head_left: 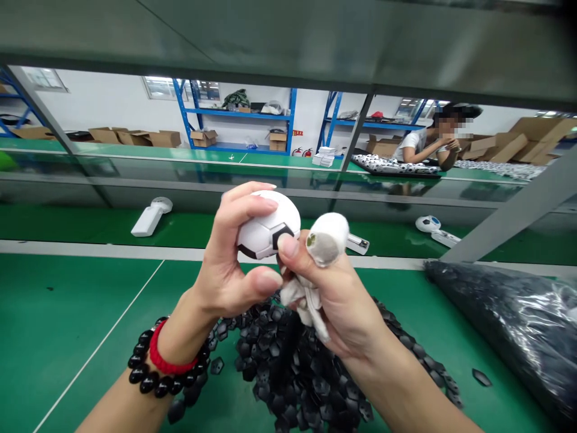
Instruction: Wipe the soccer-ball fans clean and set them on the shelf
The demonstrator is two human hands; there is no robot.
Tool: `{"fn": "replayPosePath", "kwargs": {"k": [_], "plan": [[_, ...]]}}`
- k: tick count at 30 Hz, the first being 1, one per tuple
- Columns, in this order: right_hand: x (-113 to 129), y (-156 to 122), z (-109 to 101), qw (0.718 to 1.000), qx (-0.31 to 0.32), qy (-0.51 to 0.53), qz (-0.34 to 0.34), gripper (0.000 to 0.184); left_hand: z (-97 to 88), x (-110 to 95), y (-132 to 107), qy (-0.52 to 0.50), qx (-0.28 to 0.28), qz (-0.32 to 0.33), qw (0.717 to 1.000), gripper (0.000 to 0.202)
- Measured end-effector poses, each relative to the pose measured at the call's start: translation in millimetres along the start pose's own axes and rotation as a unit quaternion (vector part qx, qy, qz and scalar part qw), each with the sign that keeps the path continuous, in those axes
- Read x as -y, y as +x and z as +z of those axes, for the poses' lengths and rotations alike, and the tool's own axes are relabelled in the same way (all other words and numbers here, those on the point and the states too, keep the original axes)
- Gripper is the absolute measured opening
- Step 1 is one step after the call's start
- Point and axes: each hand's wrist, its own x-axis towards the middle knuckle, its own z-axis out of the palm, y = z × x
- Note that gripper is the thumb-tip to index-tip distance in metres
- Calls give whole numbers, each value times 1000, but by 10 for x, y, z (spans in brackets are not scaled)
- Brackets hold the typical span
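Note:
My left hand (229,252) curls around a white football-patterned shell (267,225), with its fingers over the top and its thumb apart below. The thumb of my right hand (333,288) presses on a black pentagon patch at the shell's lower right side. White cloth (328,239) with a grey patch wraps what looks like a finger of that hand, and loose cloth ends hang under it. The right fingers are curled and partly hidden. Below both hands lies a heap of black pentagon pieces (293,367) on the green table.
A black plastic bag (509,325) lies at the right. On the belt beyond are a white handled part (153,216) and a football-headed one (428,224). Across the line a person (424,141) sits by a tray of patterned parts (396,165). A slanted metal post (509,216) stands at the right.

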Motion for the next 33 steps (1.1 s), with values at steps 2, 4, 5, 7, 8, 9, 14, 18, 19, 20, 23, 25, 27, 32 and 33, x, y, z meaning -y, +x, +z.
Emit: {"fn": "replayPosePath", "kwargs": {"k": [2,4,5,7,8,9,14,18,19,20,23,25,27,32,33], "plan": [[-16,-5,19,1000,5,19,22,37,8,-4,14,-2,-15,-1,1000,53],[-18,-4,14,998,13,21,52,41,6,-12,28,-12,-24,-5,1000,49],[-15,-2,4,998,16,18,66,42,2,-15,34,-19,-26,-8,999,47],[-1,2,-21,995,21,9,93,46,-8,-13,40,-26,-26,-5,999,45],[7,3,-33,994,20,3,103,48,-13,-10,42,-26,-28,-1,999,44],[16,3,-43,994,19,-6,110,48,-18,-5,44,-25,-30,4,999,44],[94,-13,-73,991,26,-113,72,47,-22,3,56,-19,-43,25,999,46],[198,-40,-116,969,-12,-245,-35,37,7,-22,71,-12,-40,34,999,40],[219,-46,-127,963,-16,-264,-53,36,19,-32,74,-15,-36,36,999,39],[237,-51,-136,959,-16,-276,-66,35,30,-42,76,-17,-33,38,999,38],[265,-57,-143,954,-15,-289,-83,34,53,-79,79,-14,-22,33,999,34],[273,-57,-134,951,-15,-298,-87,33,54,-106,81,-7,-9,13,1000,31],[282,-60,-120,946,-13,-312,-86,31,47,-131,87,-5,1,0,1000,30],[312,-64,-105,938,-12,-337,-85,32,11,-159,130,27,21,38,999,31],[312,-64,-102,936,-12,-340,-89,33,2,-158,139,36,29,50,998,32]]}}
